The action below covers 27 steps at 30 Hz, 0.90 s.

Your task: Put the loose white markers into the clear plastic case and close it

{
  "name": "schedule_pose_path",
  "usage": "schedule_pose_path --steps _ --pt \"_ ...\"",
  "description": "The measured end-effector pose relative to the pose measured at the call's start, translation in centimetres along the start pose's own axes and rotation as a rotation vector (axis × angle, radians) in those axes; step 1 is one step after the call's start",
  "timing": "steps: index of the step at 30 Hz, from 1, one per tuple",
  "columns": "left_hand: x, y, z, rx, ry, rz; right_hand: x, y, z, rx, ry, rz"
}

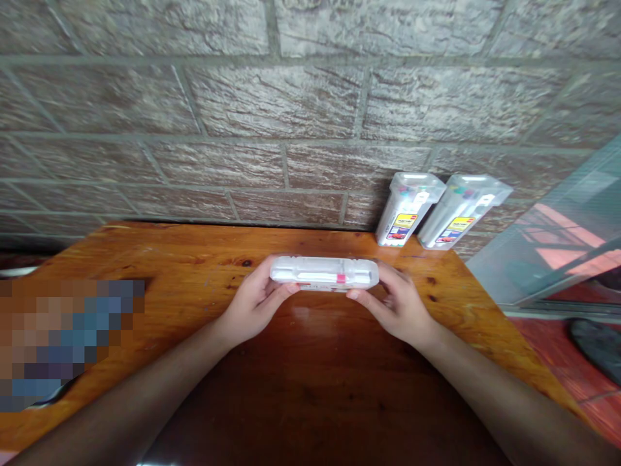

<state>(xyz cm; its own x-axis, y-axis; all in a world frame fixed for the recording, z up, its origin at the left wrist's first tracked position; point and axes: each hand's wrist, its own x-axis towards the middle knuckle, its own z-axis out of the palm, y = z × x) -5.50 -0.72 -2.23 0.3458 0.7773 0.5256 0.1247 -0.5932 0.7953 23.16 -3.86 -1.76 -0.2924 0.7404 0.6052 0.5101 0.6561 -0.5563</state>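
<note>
Between my two hands is a clear plastic marker case, held lengthwise from side to side above the wooden table. A white marker with a pink band shows through its wall. My left hand grips the left end, thumb on the near side. On the right end, my right hand has the same kind of grip, its thumb near the lower edge. The fingers behind the case are mostly hidden.
Two similar clear marker cases stand upright at the table's back right, against the brick wall. A pixelated area covers something on the left. Beyond the wooden table, a dark shoe is on the red floor.
</note>
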Motion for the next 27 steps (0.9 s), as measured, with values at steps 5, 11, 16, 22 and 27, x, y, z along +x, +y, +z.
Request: schedule_pose_path --steps 5,11,16,22,27 --pt "-0.07 -0.34 0.03 -0.013 -0.019 -0.002 0.01 -0.14 0.02 0.039 -0.025 0.0" --pt "-0.19 -0.17 -0.01 0.002 -0.053 -0.016 0.05 -0.19 -0.01 0.028 -0.01 0.009" --pt "-0.28 -0.2 0.0 -0.005 -0.067 -0.02 -0.02 0.02 0.01 0.019 -0.002 0.008" --pt "-0.23 0.15 0.13 0.013 -0.033 -0.019 -0.3 0.59 0.23 0.028 -0.009 0.036" --pt "-0.1 0.36 0.25 -0.015 -0.035 -0.002 -0.5 0.8 0.32 0.056 -0.032 0.073"
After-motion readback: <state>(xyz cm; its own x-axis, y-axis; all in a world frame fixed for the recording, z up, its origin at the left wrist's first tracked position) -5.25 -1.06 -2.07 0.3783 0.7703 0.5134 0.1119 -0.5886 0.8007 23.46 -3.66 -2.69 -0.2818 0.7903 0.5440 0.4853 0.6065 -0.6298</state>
